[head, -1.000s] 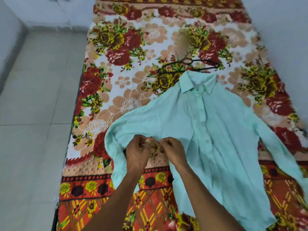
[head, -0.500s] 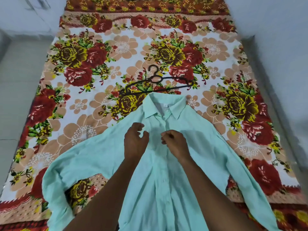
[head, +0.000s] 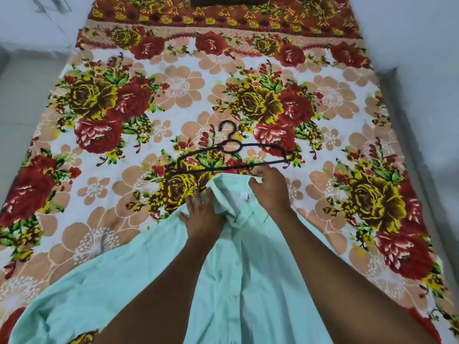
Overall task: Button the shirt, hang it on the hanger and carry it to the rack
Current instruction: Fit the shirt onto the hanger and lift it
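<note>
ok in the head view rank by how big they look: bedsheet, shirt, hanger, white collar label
1. bedsheet
2. shirt, though it lies nearer the camera, which flatters it
3. hanger
4. white collar label

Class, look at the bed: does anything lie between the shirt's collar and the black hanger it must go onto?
Nothing visible does. The hanger lies flat on the floral bedsheet just beyond the shirt collar. The right hand grips the collar's far edge; the left hand presses its near side.
</note>
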